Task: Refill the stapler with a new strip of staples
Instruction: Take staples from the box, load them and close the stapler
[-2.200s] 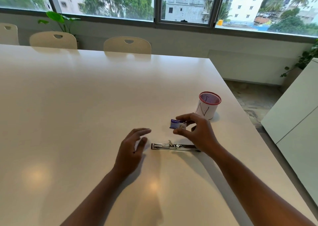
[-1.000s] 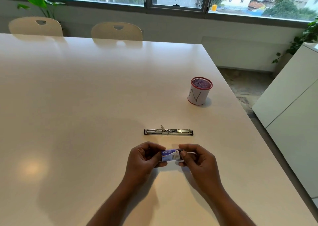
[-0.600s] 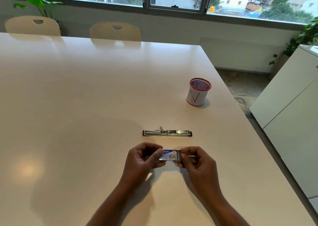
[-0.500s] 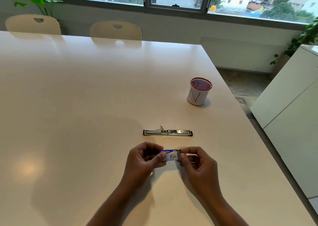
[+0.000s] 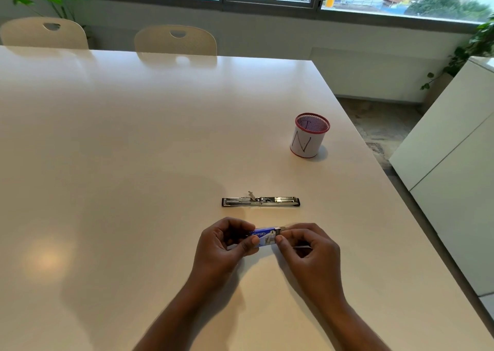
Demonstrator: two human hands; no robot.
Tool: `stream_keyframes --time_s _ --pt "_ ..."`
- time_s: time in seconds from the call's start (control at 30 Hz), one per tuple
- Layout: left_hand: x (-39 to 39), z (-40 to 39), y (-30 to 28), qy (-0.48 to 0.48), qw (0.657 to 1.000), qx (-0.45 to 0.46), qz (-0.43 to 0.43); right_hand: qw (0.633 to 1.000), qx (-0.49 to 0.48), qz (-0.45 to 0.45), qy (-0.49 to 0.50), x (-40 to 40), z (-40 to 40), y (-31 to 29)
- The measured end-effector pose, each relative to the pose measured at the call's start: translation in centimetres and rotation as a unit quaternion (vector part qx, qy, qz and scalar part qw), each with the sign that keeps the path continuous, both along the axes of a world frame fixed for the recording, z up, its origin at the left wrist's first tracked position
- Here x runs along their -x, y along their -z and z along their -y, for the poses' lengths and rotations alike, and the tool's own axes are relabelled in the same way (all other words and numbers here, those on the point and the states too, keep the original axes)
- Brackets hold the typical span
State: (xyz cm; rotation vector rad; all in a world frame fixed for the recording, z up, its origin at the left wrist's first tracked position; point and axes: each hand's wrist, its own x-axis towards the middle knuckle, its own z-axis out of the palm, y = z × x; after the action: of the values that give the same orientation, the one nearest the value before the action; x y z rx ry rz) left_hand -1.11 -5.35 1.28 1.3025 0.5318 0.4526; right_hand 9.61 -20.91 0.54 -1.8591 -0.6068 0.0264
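A small blue staple box (image 5: pixel 264 237) is held just above the white table (image 5: pixel 133 163). My left hand (image 5: pixel 223 246) pinches its left end between thumb and fingers. My right hand (image 5: pixel 310 251) pinches its right end, where a grey inner tray edge shows. The stapler (image 5: pixel 260 201) lies opened out flat on the table a little beyond my hands, its metal channel facing up. No loose strip of staples is visible.
A red-rimmed mesh pen cup (image 5: pixel 310 135) wrapped in white paper stands to the back right. The table's right edge (image 5: pixel 395 190) runs close by, with a white cabinet (image 5: pixel 454 163) beyond. Two cream chairs (image 5: pixel 175 40) sit at the far side.
My right hand carried the staple box from beside the pen cup toward me, and my left hand took its other end. In the last half second the hands barely moved.
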Motion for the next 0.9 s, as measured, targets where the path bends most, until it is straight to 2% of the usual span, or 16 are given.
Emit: stream_keyframes --time_s 0.23,0.53,0.9 --pt "0.05 0.03 -0.05 0.007 1.0 -0.012 0.002 1.0 0.008 0.009 0.001 -0.06 -0.02 0.3" --pt "0.01 -0.12 0.25 -0.001 0.999 0.025 0.026 0.998 -0.017 0.064 -0.012 0.26 -0.06 -0.25" --pt "-0.03 -0.26 0.36 0.002 0.999 0.02 0.026 0.998 0.016 0.055 0.031 -0.11 0.17 0.48"
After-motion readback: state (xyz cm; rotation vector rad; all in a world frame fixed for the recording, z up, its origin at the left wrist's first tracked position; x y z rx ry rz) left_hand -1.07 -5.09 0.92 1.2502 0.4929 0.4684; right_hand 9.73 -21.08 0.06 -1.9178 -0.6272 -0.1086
